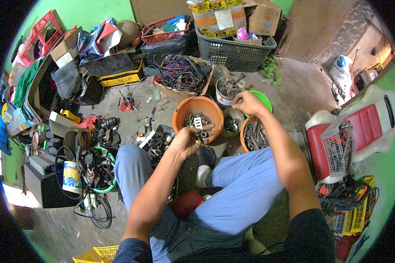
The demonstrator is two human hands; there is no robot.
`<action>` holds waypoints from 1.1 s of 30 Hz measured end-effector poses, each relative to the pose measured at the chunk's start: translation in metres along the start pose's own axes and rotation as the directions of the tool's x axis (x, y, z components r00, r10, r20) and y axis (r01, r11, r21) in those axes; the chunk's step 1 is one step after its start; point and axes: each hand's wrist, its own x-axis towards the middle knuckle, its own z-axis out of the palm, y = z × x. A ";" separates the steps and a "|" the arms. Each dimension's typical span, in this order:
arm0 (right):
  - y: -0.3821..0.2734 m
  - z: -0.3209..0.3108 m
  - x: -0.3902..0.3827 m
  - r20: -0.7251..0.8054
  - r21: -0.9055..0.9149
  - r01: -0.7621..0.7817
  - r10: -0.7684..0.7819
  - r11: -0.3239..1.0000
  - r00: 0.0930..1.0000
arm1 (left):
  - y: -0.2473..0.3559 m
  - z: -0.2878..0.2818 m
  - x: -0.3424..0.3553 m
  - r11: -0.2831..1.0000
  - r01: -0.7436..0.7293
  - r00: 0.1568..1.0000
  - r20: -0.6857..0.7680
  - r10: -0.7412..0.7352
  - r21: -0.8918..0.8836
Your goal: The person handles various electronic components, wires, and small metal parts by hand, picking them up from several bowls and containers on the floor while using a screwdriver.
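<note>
My left hand (188, 141) is over the near rim of an orange basin (178, 119), palm turned up and fingers partly curled. Small dark pieces seem to lie in its fingers, too small to name. Just past the fingertips, a white slotted piece (198, 122) shows against the metal parts in the basin; whether the hand touches it I cannot tell. My right hand (249, 104) hangs above a green basin (264, 100), fingertips drawn together beside a white bucket (224, 100) of metal parts. What those fingertips hold, if anything, is hidden.
A second orange basin (245, 147) of metal parts and a small dark bucket (233, 122) stand near my right knee. Behind are a carton of tangled wires (180, 74) and a grey crate (232, 55). Loose parts crowd the left; a red seat (362, 127) is right.
</note>
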 end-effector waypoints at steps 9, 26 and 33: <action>-0.018 0.017 -0.001 -0.056 -0.030 0.025 -0.027 0.999 0.998 | -0.001 0.009 -0.005 0.971 -0.097 0.995 -0.009 0.101 0.220; -0.099 0.018 -0.020 0.025 0.403 0.121 -0.143 0.907 0.989 | 0.001 0.001 -0.003 0.975 -0.070 0.993 -0.079 0.088 0.211; -0.087 0.015 -0.011 -0.086 0.582 0.063 -0.015 0.810 0.996 | 0.005 -0.027 0.008 0.958 -0.086 0.986 -0.161 0.043 -0.272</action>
